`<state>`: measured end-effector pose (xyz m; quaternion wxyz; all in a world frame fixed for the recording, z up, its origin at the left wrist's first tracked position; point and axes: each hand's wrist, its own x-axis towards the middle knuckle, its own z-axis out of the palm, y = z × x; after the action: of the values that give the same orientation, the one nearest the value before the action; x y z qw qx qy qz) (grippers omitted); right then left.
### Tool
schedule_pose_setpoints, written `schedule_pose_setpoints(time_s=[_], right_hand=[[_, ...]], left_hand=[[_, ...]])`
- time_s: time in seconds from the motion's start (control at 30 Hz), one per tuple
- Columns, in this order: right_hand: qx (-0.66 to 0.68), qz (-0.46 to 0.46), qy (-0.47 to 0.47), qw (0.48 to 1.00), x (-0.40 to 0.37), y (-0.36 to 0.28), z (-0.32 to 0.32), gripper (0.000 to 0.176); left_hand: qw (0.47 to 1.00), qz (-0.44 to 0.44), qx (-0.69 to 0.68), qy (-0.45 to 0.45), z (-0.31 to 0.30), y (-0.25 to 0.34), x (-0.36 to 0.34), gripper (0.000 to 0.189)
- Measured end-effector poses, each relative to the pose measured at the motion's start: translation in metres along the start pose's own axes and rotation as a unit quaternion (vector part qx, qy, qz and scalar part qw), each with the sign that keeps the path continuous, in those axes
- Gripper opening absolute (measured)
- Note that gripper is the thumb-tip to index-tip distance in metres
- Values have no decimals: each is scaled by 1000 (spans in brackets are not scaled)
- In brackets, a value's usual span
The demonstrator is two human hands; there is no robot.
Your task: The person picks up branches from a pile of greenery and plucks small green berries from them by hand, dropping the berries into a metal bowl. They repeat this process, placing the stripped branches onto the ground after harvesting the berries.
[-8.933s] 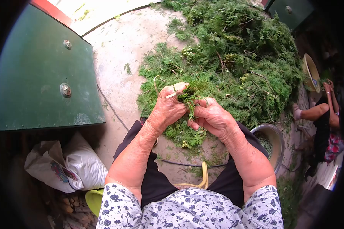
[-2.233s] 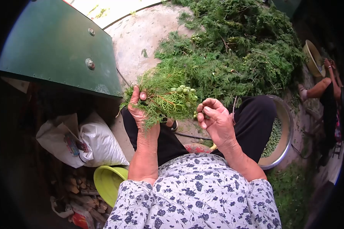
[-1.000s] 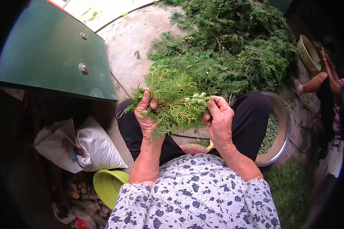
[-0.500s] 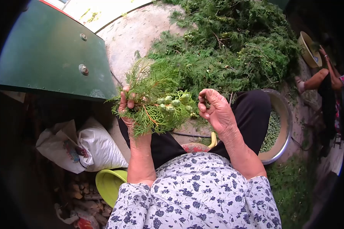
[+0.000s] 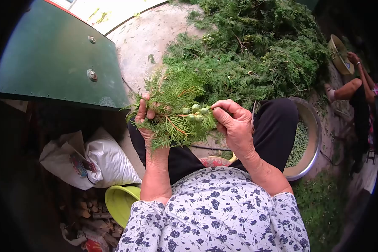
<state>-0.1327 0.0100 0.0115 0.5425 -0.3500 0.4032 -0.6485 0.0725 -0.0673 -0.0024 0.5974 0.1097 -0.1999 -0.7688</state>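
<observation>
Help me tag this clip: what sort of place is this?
Probably an outdoor yard, perhaps rural: bare concrete ground, a big heap of cut evergreen branches, and a metal basin of green cones.

A rural home yard: concrete ground (image 5: 143, 42), heaped cut branches (image 5: 256, 54), firewood (image 5: 88, 210), sacks (image 5: 109, 161).

A heap of cut green branches (image 5: 260, 46) covers the far concrete ground (image 5: 143, 38), beside a green metal panel (image 5: 59, 54). At the near left lie a white sack (image 5: 109, 161) and a yellow-green bowl (image 5: 119, 201). A metal basin (image 5: 313, 122) stands right, near another person's arm (image 5: 350, 89).
</observation>
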Motion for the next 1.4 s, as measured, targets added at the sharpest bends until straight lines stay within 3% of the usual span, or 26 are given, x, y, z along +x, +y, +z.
schedule_pose_setpoints(time_s=[0.03, 0.07, 0.1, 0.2, 0.27, 0.37, 0.43, 0.5, 0.63, 0.73, 0.9, 1.0, 1.07, 1.17, 1.2, 1.23, 1.3, 1.33, 1.37, 1.4], right_hand=[[188, 112, 59, 974, -1, -1, -3, 15], [234, 91, 115, 961, 6, -1, -11, 12], [255, 73, 106, 958, 10, -4, -19, 12], [243, 121, 115, 955, 3, -10, -19, 14], [280, 214, 59, 934, -1, -11, -14, 17], [271, 259, -26, 927, -8, -3, -11, 18], [224, 267, -17, 937, -10, 2, -3, 21], [198, 290, -8, 936, -10, -5, 7, 22], [136, 264, -42, 954, -7, -1, 11, 24], [209, 284, -10, 936, -5, 4, 12, 24], [167, 253, -3, 953, -6, 5, 12, 24], [96, 234, 11, 967, -11, -2, 12, 26], [61, 223, 16, 973, -16, -5, 11, 27], [165, 255, 1, 953, -20, -3, 2, 22], [231, 249, -4, 941, -20, -2, -7, 20], [296, 241, -7, 924, -19, 0, -16, 17], [296, 241, -41, 923, -16, 4, -26, 16], [276, 247, -20, 929, -14, 4, -21, 17], [254, 251, 0, 934, -11, 5, -17, 20], [290, 233, -46, 927, -8, 10, -19, 25]], left_hand=[[1000, 1, 0, -1, 2, 2, 1, 17], [999, -3, -36, 5, 3, 7, 3, 17], [997, -7, -71, 11, 4, 12, 4, 17], [998, 23, -55, 27, 2, 13, 2, 18], [998, 24, -55, 31, -2, 12, 3, 18], [998, 28, -47, 21, -6, 10, 5, 18], [998, 25, -41, 45, -1, 9, 3, 18], [999, 14, -38, -5, -10, 9, 4, 23], [999, 1, -53, -2, -21, 8, 4, 23], [999, -3, -30, 25, -26, 7, 4, 24], [998, -5, -35, 43, -10, 3, 1, 25], [996, 3, -20, 86, 0, 2, 1, 25], [983, 13, 19, 182, 17, -2, 0, 20], [988, 39, 7, 149, -37, 4, 0, 23], [995, 25, -12, 100, -58, 11, 4, 29], [993, 10, 21, 112, -16, 13, 4, 31], [967, 52, 50, 244, 11, 10, 4, 31], [966, 53, 51, 246, 2, 11, 4, 31], [983, 36, 30, 176, -16, 13, 5, 31], [994, 19, 7, 105, -20, 14, 7, 31]])
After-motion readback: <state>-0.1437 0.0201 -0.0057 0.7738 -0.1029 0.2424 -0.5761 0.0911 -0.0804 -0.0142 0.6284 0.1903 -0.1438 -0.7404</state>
